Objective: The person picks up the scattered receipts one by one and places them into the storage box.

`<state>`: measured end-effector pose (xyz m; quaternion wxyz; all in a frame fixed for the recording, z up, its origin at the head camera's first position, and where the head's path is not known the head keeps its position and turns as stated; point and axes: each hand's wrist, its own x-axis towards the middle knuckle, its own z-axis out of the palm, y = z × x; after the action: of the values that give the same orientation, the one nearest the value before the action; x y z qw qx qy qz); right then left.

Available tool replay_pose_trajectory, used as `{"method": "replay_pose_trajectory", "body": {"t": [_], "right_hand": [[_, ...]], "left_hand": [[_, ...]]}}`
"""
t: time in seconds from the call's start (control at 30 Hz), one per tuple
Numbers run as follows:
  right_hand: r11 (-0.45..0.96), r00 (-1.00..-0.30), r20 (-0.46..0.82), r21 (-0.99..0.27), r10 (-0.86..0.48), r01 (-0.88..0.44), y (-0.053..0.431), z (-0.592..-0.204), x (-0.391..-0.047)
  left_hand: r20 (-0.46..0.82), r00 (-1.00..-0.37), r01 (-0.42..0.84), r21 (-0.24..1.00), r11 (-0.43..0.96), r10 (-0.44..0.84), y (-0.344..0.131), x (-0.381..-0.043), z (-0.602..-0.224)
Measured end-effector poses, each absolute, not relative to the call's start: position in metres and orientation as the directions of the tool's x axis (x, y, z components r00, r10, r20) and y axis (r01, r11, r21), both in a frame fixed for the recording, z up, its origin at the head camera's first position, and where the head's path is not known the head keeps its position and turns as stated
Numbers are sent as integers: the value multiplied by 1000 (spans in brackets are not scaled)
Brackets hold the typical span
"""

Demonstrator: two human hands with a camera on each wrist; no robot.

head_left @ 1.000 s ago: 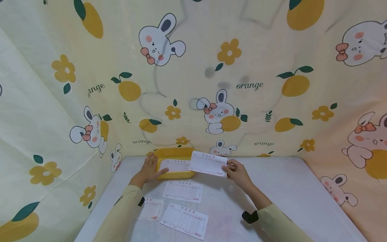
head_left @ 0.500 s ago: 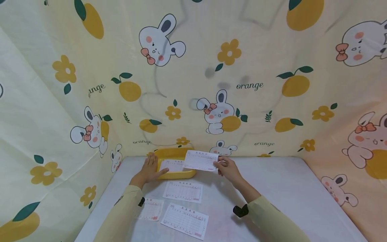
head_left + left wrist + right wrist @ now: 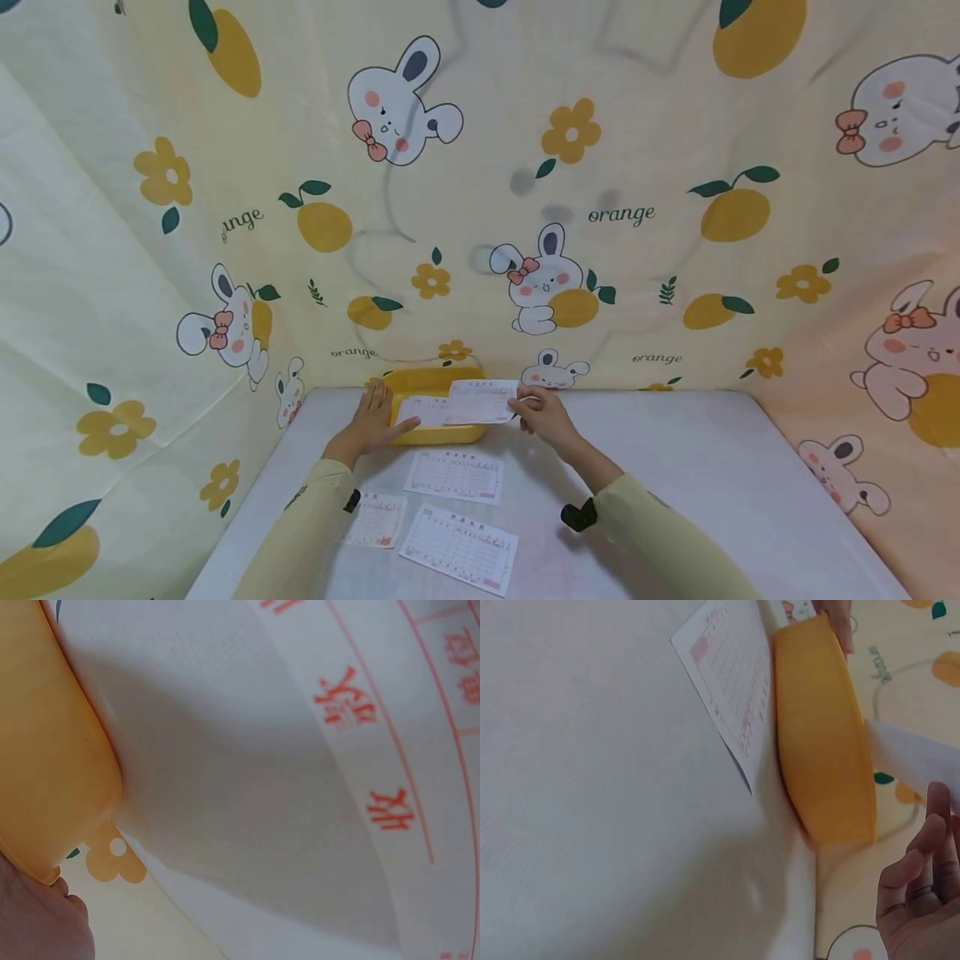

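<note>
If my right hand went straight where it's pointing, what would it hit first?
Beyond the printed form it pinches, your right hand would likely meet the yellow tray at its right end, or pass above it; height is unclear.

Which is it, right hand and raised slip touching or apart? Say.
Touching: the head view shows the right hand pinching the raised slip by its right edge.

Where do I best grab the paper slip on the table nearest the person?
Probably pinch the right edge of that paper slip, coming from the person's right: it seems to lie flat, its left edge close beside another slip, while its right edge faces away from that one.
</note>
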<state>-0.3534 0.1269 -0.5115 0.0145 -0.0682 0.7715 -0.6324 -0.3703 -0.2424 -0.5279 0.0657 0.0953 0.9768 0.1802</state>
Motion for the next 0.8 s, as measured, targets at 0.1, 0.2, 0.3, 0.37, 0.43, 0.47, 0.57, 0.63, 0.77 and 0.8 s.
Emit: {"method": "replay_pose_trajectory", "body": {"t": [0.1,0.2,0.3,0.37,0.43,0.47,0.57,0.63,0.77,0.8], "right_hand": [[191,-988,57,-978,-142,-84,121,-513,-356],[193,-987,51,-978,-154,-80,115,-515,-357],[203,-986,44,-976,-164,-77,110,-516,-358],[214,-986,35,-974,-164,-70,107,-517,-359],[218,-986,31,-974,-166,-67,104,-517,-359],[221,-986,28,-973,-167,-65,103,-517,-360],[211,-985,23,-976,-172,-59,99,-516,-361],[210,-984,20,-976,-175,-57,96,-516,-363],[214,-984,12,-976,-179,-51,91,-515,-365],[217,-984,8,-975,-179,-48,90,-515,-365]], "left_hand": [[-81,-974,168,368,914,212,-242,-368,-527],[-75,-973,177,362,915,218,-242,-368,-528],[-76,-971,185,363,913,227,-242,-368,-527],[-78,-971,186,358,915,228,-242,-368,-526],[-75,-971,186,366,912,228,-242,-367,-524],[-71,-971,186,371,910,228,-242,-366,-523],[-74,-971,185,362,914,226,-241,-366,-523],[-71,-972,186,360,914,226,-240,-367,-523],[-72,-973,182,352,918,221,-240,-367,-524],[-71,-973,181,351,919,219,-240,-367,-524]]}}
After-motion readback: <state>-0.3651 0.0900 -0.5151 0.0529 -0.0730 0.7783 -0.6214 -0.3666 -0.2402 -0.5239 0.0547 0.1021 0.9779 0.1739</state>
